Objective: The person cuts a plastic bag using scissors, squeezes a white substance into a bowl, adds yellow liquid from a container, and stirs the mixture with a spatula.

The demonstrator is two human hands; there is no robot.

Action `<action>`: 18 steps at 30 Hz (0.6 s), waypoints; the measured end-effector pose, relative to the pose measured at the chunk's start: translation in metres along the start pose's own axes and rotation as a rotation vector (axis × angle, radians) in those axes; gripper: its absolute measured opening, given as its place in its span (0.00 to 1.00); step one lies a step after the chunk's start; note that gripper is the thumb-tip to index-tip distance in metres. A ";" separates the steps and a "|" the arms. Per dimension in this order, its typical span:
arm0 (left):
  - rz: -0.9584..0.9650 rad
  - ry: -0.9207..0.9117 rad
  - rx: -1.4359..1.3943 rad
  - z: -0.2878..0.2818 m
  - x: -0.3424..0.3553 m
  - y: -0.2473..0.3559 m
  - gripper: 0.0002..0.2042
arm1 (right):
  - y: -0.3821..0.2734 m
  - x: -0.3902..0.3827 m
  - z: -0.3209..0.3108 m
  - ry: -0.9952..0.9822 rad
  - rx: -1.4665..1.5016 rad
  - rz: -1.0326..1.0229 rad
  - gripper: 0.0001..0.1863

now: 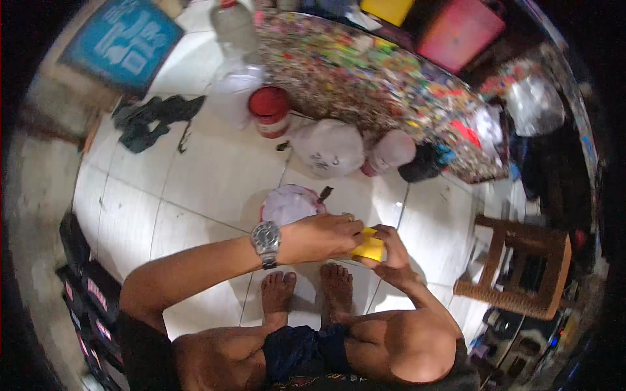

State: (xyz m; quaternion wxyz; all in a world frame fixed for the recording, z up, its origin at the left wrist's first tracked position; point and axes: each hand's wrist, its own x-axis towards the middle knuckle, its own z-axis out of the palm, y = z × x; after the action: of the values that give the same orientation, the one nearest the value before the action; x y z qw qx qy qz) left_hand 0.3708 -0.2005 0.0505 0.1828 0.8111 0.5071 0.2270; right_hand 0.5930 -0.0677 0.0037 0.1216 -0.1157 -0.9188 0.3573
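Observation:
A small yellow box-like object (372, 246) is held in front of me, above my feet; its exact kind is not clear. My right hand (394, 253) is closed round its right side, fingers above and thumb below. My left hand (326, 236), with a metal watch on the wrist, has its fingers curled against the object's left end. Just beyond my left hand, a round red-rimmed container (287, 203) with white contents stands on the floor, partly hidden by that hand. A small dark piece (325, 194) lies at its edge.
Beyond are a red-lidded tub (269, 112), a white bag (328, 148) and a pinkish-white container (391, 151), against a multicoloured speckled surface (339, 78). A brown woven stool (554, 274) stands at right. Dark cloth (153, 120) lies at left, near a blue panel (124, 45).

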 end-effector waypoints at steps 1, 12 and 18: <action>0.010 -0.047 0.006 0.008 0.003 -0.002 0.20 | 0.007 -0.006 0.005 0.027 0.002 0.007 0.32; -0.132 -0.233 0.180 0.043 -0.021 0.001 0.12 | 0.035 -0.037 0.051 -0.102 0.087 -0.110 0.25; -0.193 0.004 -0.214 0.018 -0.018 0.018 0.20 | 0.052 -0.046 0.073 0.061 0.206 -0.199 0.24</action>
State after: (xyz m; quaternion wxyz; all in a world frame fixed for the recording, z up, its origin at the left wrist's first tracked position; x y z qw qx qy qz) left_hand 0.3869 -0.2259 0.0418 0.2884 0.7340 0.5560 0.2628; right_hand 0.6209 -0.0900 -0.0903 0.1956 -0.0217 -0.8800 0.4323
